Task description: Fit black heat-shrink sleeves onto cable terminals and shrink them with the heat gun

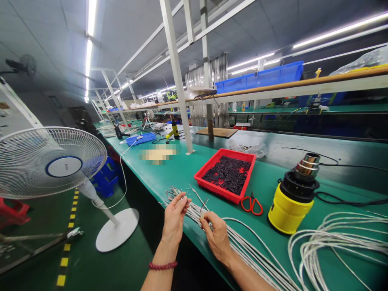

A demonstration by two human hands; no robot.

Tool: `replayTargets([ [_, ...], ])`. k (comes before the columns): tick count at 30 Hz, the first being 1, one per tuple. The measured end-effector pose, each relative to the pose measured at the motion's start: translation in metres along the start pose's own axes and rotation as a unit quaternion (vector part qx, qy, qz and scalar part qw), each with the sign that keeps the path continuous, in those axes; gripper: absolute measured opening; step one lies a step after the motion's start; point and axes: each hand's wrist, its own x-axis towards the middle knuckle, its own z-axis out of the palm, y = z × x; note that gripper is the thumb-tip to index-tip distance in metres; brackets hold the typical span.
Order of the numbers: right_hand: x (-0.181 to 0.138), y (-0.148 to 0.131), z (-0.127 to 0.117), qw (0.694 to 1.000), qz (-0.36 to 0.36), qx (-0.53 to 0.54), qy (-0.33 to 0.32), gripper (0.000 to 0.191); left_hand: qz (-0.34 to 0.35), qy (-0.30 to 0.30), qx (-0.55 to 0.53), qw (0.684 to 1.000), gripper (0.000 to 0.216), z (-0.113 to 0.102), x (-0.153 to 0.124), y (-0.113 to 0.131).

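A bundle of white cables (242, 246) runs along the front edge of the green bench, with its stripped wire ends (172, 193) fanned out at the far end. My left hand (175, 214), with a red bead bracelet at the wrist, is closed in a pinch above these ends; what sits between the fingertips is too small to make out. Just to the right, my right hand (216, 234) pinches one cable close to its end, whose split wires (204, 205) stick up past the fingers. Behind the hands lies a red tray (198, 176) of small black tube pieces (227, 173).
Red-handled scissors (252, 205) lie beside the tray. A yellow heat gun (291, 202) stands upright at right, near coiled white cables (321, 246). A shelf post (178, 76) rises from the bench. A white fan (65, 165) stands at left; a blue tray (141, 139) lies farther back.
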Motion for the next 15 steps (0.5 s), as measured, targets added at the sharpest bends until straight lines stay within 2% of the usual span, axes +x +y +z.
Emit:
replayTargets([
  [6,0.0008,-0.0003,0.0000,1.000,0.002,-0.010,0.007,0.026,0.004,0.012,0.006,1.000,0.031,-0.0008,0.0002,-0.0001],
  [15,0.0002,0.0002,0.0004,1.000,0.017,-0.011,0.014,0.027,-0.006,-0.003,0.016,1.000,0.030,-0.0041,0.0007,0.0011],
])
